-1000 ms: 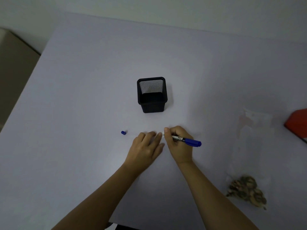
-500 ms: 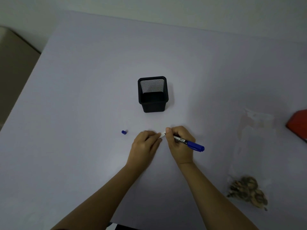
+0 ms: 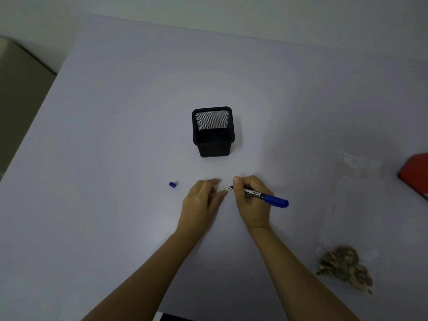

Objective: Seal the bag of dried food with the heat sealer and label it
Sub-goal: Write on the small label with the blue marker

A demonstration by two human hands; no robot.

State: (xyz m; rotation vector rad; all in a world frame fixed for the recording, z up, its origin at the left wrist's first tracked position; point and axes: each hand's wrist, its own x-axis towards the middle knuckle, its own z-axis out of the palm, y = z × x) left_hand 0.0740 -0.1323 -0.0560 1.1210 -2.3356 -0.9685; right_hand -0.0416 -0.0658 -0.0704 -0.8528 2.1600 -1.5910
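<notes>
Stock on view, as I am logging it from my station:

- label [image 3: 226,188]: a small white strip is lying flat on the worktop [image 3: 115,135], just below the centre of the frame.
- left hand [image 3: 201,202]: its fingers [image 3: 213,181] are lying relaxed and nearly straight, resting on the strip's left end and pinning it.
- right hand [image 3: 252,202]: its fingers are curling round the marker [image 3: 259,195] and gripping it, with the nib touching the strip.
- marker cap [image 3: 172,184]: it is lying loose to the left of the hands.
- pen holder [image 3: 213,132]: black mesh, it is standing above the hands at centre frame.
- bag of dried food [image 3: 345,265]: clear, it is lying at lower right, well apart from both hands. I cannot tell whether it is sealed.
- red object [image 3: 415,173]: the right edge is cutting it off. I am taking it for the heat sealer, unconfirmed.

Risks I am judging:

- The strip is sliding under the nib if the left fingers lift, dragging the stroke.
- Wet ink is smearing if a finger crosses it.
- The loose cap is rolling away, leaving the nib drying.

Writing: fine print is showing on the label and white print on the marker barrel. I am finding both too small to read.
</notes>
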